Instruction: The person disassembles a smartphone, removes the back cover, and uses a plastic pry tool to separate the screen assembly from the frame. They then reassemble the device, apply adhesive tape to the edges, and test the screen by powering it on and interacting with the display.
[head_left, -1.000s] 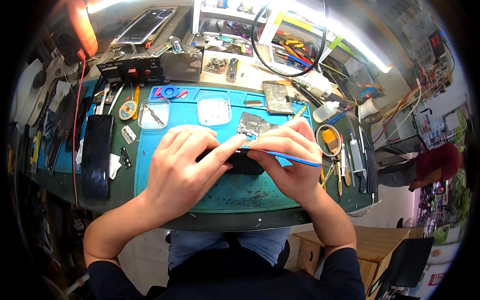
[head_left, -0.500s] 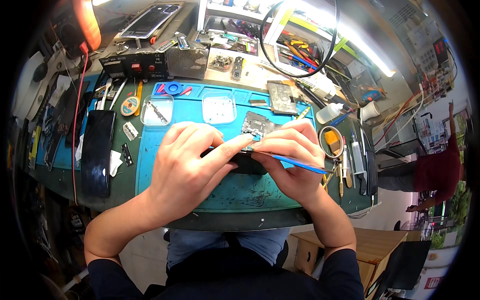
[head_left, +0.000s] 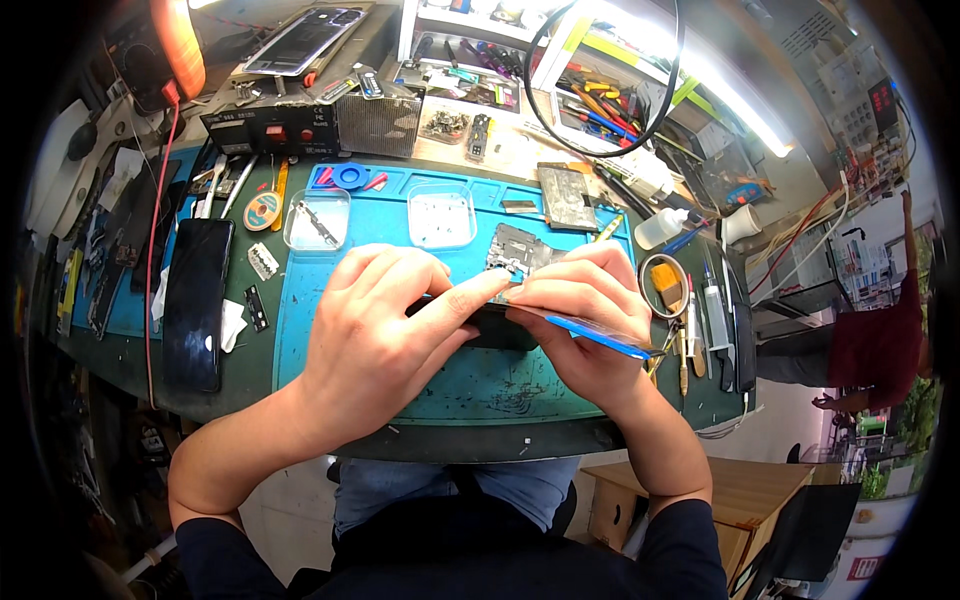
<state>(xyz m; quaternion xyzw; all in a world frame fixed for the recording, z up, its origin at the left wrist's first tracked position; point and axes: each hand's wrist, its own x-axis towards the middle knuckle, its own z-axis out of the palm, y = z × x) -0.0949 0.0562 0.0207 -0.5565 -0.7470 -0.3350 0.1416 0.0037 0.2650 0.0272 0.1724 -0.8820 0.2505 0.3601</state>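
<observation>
Above the blue work mat [head_left: 480,405], both my hands close around a dark, flat, phone-sized device [head_left: 500,334], whose top edge faces me only in part. My left hand [head_left: 370,340] grips its left side, the index finger stretched along the upper edge. My right hand [head_left: 590,325] pinches at its right end, and a thin, clear strip with a blue edge [head_left: 600,338] sticks out rightward from between its fingers. The fingers hide most of the device and where the strip meets it. Just beyond the fingertips lies a grey metal phone part [head_left: 517,248].
Two clear plastic boxes [head_left: 441,217] with small parts stand on the mat's far side. A black phone [head_left: 198,305] lies left. To the right are a tape roll [head_left: 664,286], a white bottle [head_left: 660,229] and a syringe [head_left: 716,320]. A person [head_left: 875,345] stands far right.
The blue-edged strip has tilted slightly, showing more of its clear face, and its outer end sits a bit lower. Both hands keep nearly the same place; the whole view has shifted slightly.
</observation>
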